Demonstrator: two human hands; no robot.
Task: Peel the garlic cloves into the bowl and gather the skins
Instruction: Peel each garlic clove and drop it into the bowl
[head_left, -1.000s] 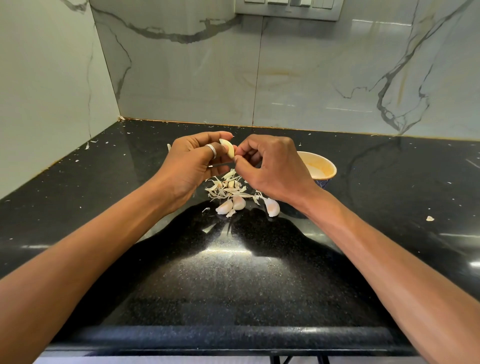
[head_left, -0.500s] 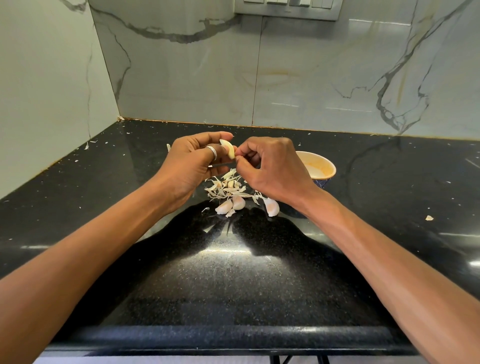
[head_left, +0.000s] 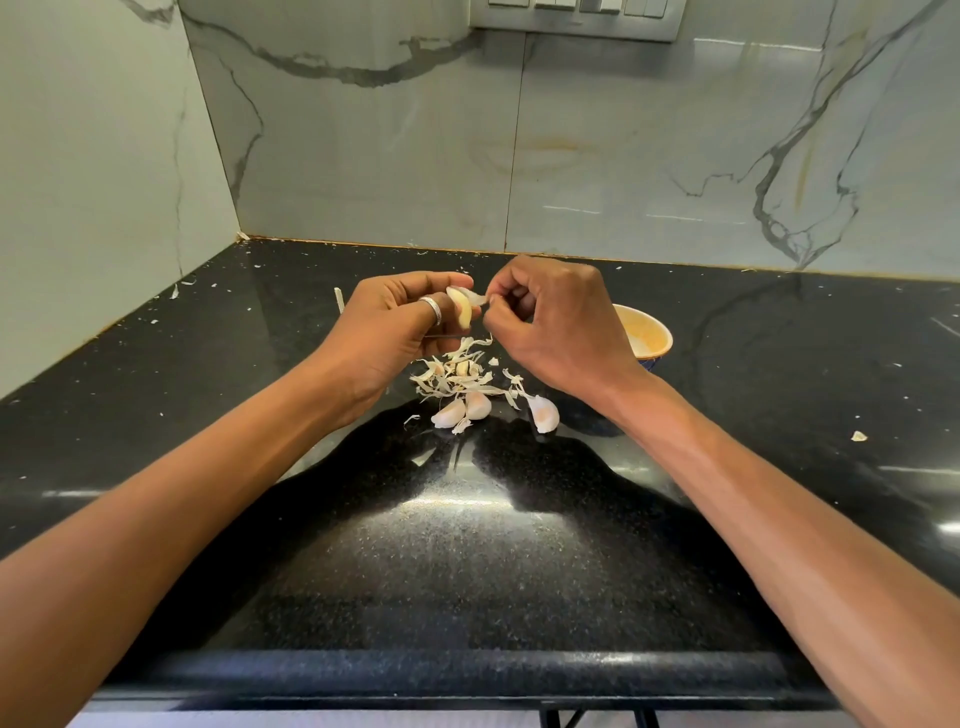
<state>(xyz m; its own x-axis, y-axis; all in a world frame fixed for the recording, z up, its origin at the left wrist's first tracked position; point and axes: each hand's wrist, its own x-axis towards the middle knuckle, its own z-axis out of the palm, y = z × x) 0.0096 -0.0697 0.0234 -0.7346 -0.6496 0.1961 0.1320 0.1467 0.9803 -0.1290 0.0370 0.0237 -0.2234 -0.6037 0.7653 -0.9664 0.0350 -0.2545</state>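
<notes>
My left hand (head_left: 387, 332), with a ring on one finger, pinches a pale garlic clove (head_left: 461, 310) above the black counter. My right hand (head_left: 558, 325) pinches a strip of skin (head_left: 478, 297) that is still joined to the clove's top. Below the hands lies a heap of loose skins (head_left: 457, 371). Three unpeeled cloves (head_left: 470, 409) lie at its near edge, one of them (head_left: 543, 413) a little to the right. A small bowl (head_left: 647, 332) with a pale orange inside stands behind my right hand, partly hidden by it.
Bits of skin are scattered over the black counter (head_left: 467, 561), including a scrap (head_left: 858, 436) at the right. Marble walls close the back and left. A switch panel (head_left: 574, 18) sits high on the back wall. The counter's front edge runs near me.
My right hand has pulled a strip of skin away from the clove's top, so more bare clove shows. Both hands stay in nearly the same place.
</notes>
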